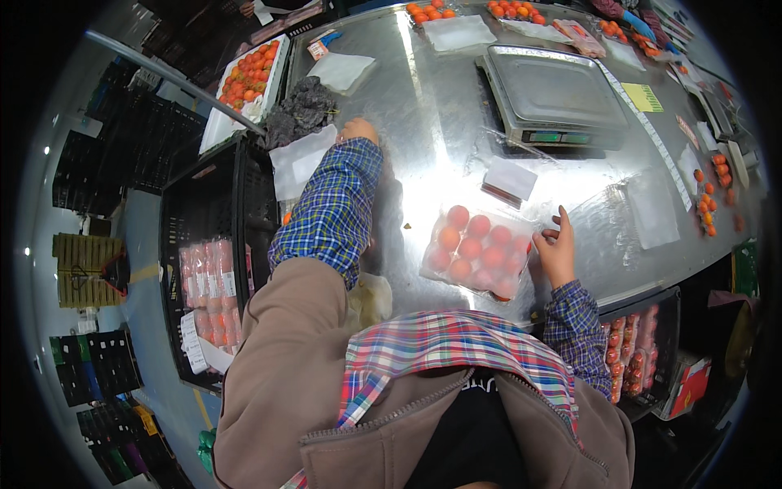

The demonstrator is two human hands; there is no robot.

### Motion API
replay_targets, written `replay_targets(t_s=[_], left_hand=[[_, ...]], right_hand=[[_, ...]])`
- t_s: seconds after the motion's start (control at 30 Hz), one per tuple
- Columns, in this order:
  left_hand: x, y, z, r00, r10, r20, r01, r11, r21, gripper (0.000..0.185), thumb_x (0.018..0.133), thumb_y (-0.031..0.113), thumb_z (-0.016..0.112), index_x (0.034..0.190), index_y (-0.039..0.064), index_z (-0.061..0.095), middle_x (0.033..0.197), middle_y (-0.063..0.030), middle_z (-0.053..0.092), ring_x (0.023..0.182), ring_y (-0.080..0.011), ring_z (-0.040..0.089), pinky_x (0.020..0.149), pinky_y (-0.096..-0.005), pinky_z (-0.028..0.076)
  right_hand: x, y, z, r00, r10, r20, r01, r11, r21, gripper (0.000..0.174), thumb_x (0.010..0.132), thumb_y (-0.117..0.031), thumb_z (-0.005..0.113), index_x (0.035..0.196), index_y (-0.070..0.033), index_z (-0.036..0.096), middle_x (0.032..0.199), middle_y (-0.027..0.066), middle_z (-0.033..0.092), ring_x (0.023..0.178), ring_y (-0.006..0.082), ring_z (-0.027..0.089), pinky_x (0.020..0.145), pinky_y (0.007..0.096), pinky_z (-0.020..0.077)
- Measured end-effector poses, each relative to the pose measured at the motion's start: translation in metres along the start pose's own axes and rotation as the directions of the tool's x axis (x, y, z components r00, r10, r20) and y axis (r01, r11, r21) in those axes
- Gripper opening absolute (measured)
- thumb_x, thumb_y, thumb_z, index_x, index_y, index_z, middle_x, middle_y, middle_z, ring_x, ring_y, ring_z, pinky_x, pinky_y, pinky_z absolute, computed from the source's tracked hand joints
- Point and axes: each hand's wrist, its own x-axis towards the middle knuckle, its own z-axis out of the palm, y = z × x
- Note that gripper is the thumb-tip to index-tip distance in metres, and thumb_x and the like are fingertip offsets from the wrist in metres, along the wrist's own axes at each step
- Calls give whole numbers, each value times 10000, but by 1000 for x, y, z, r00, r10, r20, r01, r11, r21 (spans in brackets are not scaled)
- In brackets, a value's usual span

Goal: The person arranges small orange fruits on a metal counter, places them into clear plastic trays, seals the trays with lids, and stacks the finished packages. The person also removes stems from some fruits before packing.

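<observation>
A clear plastic pack of round orange-red fruit (pixel 470 249), which look like tomatoes, lies on the metal table before me. My right hand (pixel 557 247) is at its right edge, fingers apart and thumb close to the wrap; whether they touch is unclear. On the far left, my left hand (pixel 359 130) reaches to the corner of some white sheets (pixel 303 160), beside crumpled dark grey plastic (pixel 299 110). Its fingertips are partly hidden, so any grip on a sheet cannot be made out. A small stack of white cards (pixel 511 178) lies beyond the pack.
A digital scale (pixel 559 91) stands at the back. Left are a white box of loose fruit (pixel 249 76) and a black crate (pixel 201 183) holding packs. Another crate with fruit packs (pixel 632 351) is low right. Across the table is another person's blue-gloved hand (pixel 639 25).
</observation>
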Motion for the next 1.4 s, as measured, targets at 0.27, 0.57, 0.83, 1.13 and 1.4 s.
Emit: replay_targets(t_s=[0.27, 0.57, 0.83, 1.13, 1.4], left_hand=[[-10, 11, 11, 992, 127, 6, -125, 960, 251, 294, 887, 163, 541, 1120, 26, 656, 1066, -146, 685, 1012, -328, 652, 827, -461, 520], [-49, -6, -10, 925, 379, -7, -377, 922, 83, 205, 860, 180, 578, 936, 52, 719, 959, -170, 703, 925, -324, 674, 803, -414, 533], [-49, -19, -16, 973, 229, 37, -226, 972, -71, 282, 866, 254, 614, 1017, 26, 684, 1044, -208, 676, 994, -358, 649, 866, -421, 518], [-91, -15, 10, 913, 407, -8, -407, 913, -10, 227, 885, 122, 505, 945, 18, 698, 982, -199, 685, 925, -347, 666, 816, -439, 527], [-81, -27, 15, 950, 289, -117, -293, 956, -15, 210, 889, 151, 530, 991, 25, 663, 1029, -187, 675, 970, -335, 650, 852, -423, 513]], right_hand=[[-55, -44, -24, 719, -579, 384, 681, 697, -224, 483, 715, -4, 622, 1195, -33, 585, 1251, 182, 530, 1168, 383, 500, 1007, 462, 409], [-65, -58, 3, 613, -673, 415, 762, 642, -84, 370, 726, -7, 644, 1094, -5, 598, 1171, 169, 549, 1111, 376, 511, 964, 469, 414], [-71, -45, -7, 700, -628, 340, 691, 715, -103, 309, 741, 9, 610, 1047, -31, 617, 1111, 139, 578, 1049, 347, 537, 922, 447, 434], [-81, -47, 0, 737, -596, 318, 643, 763, -60, 249, 765, 11, 613, 1012, -15, 629, 1074, 143, 599, 1017, 338, 561, 904, 423, 451], [-84, -46, 5, 721, -624, 301, 663, 748, -39, 255, 764, 4, 619, 1017, -13, 634, 1067, 141, 602, 1002, 339, 562, 893, 419, 449]])
